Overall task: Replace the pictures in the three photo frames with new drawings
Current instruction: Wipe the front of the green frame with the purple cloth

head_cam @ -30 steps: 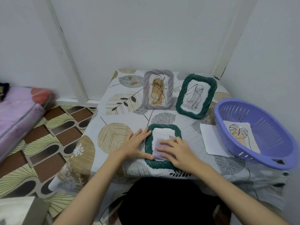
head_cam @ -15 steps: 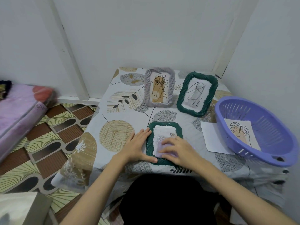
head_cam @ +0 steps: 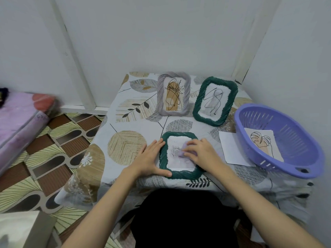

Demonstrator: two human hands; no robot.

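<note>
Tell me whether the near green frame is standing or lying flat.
Lying flat: the near green frame rests on the tablecloth under both hands.

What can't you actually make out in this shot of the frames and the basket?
- Head view: the right hand covers part of the flat green frame; what its fingers do there, and the lilac piece under them, stay unclear.
- The picture in that frame is pale and blurred.
- The white sheet runs under the purple basket, so its far side is hidden.
- The basket's wall hides the leaf drawing's lower corner.
</note>
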